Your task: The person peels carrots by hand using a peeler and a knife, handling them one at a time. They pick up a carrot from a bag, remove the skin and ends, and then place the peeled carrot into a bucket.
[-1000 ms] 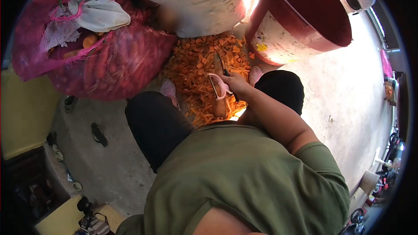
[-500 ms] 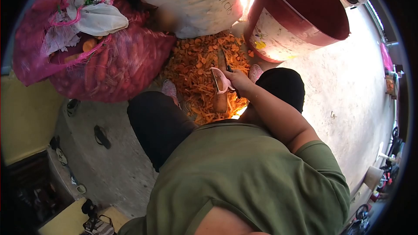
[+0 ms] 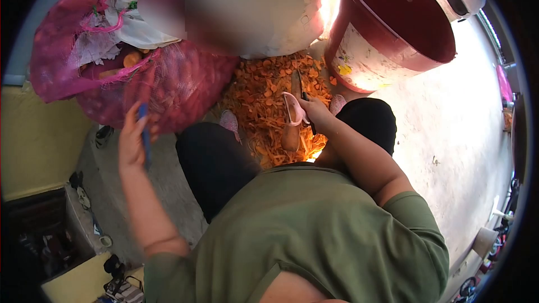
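My left hand (image 3: 133, 137) is raised at the left, its fingers wrapped round a thin blue object (image 3: 144, 132) that looks like a phone, in front of the pink mesh sack. Between my feet, my right hand (image 3: 317, 113) grips a pink peeler (image 3: 292, 108) together with a knife (image 3: 305, 90) that has a black handle. Under the peeler is a brown wooden piece (image 3: 291, 137), partly hidden. Orange carrot peels and slices (image 3: 261, 95) lie heaped on the ground around it.
A pink mesh sack of carrots (image 3: 185, 78) stands at the upper left, beside a large white sack (image 3: 306, 11). A big dark red bucket (image 3: 359, 50) is at the upper right. A dark sandal (image 3: 104, 136) lies on the floor at left.
My left hand has come into view at the left with the blue object. My right hand still holds the peeler and knife. The whole view has shifted slightly.
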Motion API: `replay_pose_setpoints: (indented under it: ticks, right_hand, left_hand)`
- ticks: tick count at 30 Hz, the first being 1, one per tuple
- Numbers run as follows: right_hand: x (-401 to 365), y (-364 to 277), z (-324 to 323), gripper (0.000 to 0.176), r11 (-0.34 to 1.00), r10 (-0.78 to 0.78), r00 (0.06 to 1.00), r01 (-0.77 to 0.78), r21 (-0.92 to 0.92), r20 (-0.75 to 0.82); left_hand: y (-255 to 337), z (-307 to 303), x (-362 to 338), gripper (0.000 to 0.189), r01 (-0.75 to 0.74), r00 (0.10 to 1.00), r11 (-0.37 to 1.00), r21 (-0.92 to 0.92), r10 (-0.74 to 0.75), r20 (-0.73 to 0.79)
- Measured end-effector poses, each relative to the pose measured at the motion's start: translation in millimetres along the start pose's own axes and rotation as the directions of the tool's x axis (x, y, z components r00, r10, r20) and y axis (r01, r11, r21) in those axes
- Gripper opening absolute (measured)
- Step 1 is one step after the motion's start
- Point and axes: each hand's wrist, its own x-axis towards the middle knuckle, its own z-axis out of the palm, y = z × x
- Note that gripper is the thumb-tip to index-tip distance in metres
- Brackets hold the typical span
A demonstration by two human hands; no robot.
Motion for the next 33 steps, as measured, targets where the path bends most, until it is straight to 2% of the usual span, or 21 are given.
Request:
replay_pose_setpoints:
  ticks: [1, 2, 3, 4, 7, 8, 11, 12, 15, 16, 19, 20, 22, 23, 25, 27, 28, 29, 30, 31, 33]
  right_hand:
    - [0, -1, 1, 0.021, 0.999, 0.013, 1.0, -0.013, 0.044, -0.001]
    - [0, -2, 2, 0.022, 0.996, 0.03, 1.0, -0.03, 0.087, -0.002]
    - [0, -2, 2, 0.022, 0.99, 0.051, 0.999, -0.05, 0.133, -0.003]
    - [-1, -3, -2, 0.022, 0.995, 0.034, 0.999, -0.036, 0.097, 0.022]
    - [3, 4, -4, 0.02, 0.964, 0.004, 0.999, -0.012, 0.264, 0.032]
    - [2, 3, -6, 0.02, 0.967, 0.004, 0.999, -0.013, 0.253, 0.035]
    - [-1, -1, -3, 0.02, 0.976, 0.015, 0.998, -0.028, 0.215, 0.061]
    - [-1, 0, -2, 0.02, 0.978, 0.017, 0.997, -0.032, 0.204, 0.075]
    - [5, -1, 1, 0.022, 0.995, 0.057, 0.996, -0.063, 0.081, 0.066]
    - [5, -4, 6, 0.023, 0.996, 0.083, 0.996, -0.085, 0.039, 0.039]
    - [10, -3, 16, 0.027, 0.996, 0.088, 0.996, -0.089, -0.013, -0.01]
    - [9, -4, 16, 0.027, 0.997, 0.079, 0.997, -0.079, -0.017, -0.015]
    - [2, -18, 20, 0.027, 0.994, 0.1, 0.994, -0.102, -0.031, -0.045]
    - [-6, -32, 20, 0.027, 0.995, 0.078, 0.992, -0.084, -0.06, -0.096]
    - [-21, -61, 13, 0.027, 0.992, 0.028, 0.981, -0.051, -0.118, -0.193]
    - [-19, -70, -12, 0.027, 0.981, -0.184, 0.918, 0.194, -0.006, -0.35]
    - [-30, -83, -26, 0.023, 0.98, -0.196, 0.928, 0.176, -0.092, -0.316]
    - [-40, -97, -34, 0.02, 0.971, -0.205, 0.938, 0.159, -0.179, -0.279]
    - [-42, -99, -29, 0.02, 0.971, -0.199, 0.924, 0.139, -0.197, -0.328]
    - [-40, -93, -23, 0.021, 0.929, -0.259, 0.921, 0.154, -0.337, -0.292]
    - [-31, -76, -7, 0.023, 0.783, -0.367, 0.91, 0.191, -0.592, -0.193]
  left_hand:
    - [10, 33, 10, 0.045, -0.015, 0.985, 0.994, -0.104, 0.033, 0.17]
    - [7, 60, 24, 0.044, 0.059, 0.948, 0.977, -0.205, 0.009, 0.319]
    - [-11, 88, 39, 0.042, 0.056, 0.918, 0.964, -0.259, 0.052, 0.392]
    - [-25, 116, 49, 0.031, 0.136, 0.891, 0.943, -0.304, 0.018, 0.453]
    - [-56, 181, 56, 0.018, 0.327, 0.813, 0.873, -0.363, -0.064, 0.578]
    - [-59, 196, 50, 0.027, 0.329, 0.801, 0.865, -0.38, -0.042, 0.597]
    - [-74, 215, 43, 0.044, 0.558, 0.649, 0.782, -0.28, -0.201, 0.733]
    - [-86, 223, 44, 0.055, 0.627, 0.577, 0.75, -0.21, -0.267, 0.772]
    - [-96, 241, 31, 0.05, 0.561, 0.57, 0.823, -0.084, -0.311, 0.76]
    - [-107, 244, 37, 0.041, 0.498, 0.539, 0.863, -0.086, -0.231, 0.81]
    - [-100, 238, 40, 0.029, 0.531, 0.532, 0.832, -0.163, -0.177, 0.828]
    - [-112, 240, 46, 0.021, 0.633, 0.487, 0.733, -0.25, -0.125, 0.864]
    - [-117, 240, 47, 0.02, 0.63, 0.571, 0.726, -0.276, -0.191, 0.799]
    - [-118, 239, 48, 0.02, 0.626, 0.61, 0.724, -0.29, -0.224, 0.76]
    - [-104, 237, 56, 0.026, 0.634, 0.591, 0.728, -0.262, -0.237, 0.771]
    - [-90, 230, 61, 0.027, 0.671, 0.54, 0.686, -0.281, -0.193, 0.819]
    - [-95, 226, 65, 0.033, 0.71, 0.483, 0.638, -0.297, -0.134, 0.865]
    - [-96, 227, 64, 0.035, 0.702, 0.492, 0.626, -0.341, -0.08, 0.867]
    - [-98, 227, 60, 0.037, 0.695, 0.501, 0.608, -0.383, -0.028, 0.865]
    - [-99, 229, 56, 0.04, 0.689, 0.508, 0.59, -0.421, 0.022, 0.861]
    - [-90, 234, 45, 0.045, 0.559, 0.575, 0.656, -0.507, 0.133, 0.807]
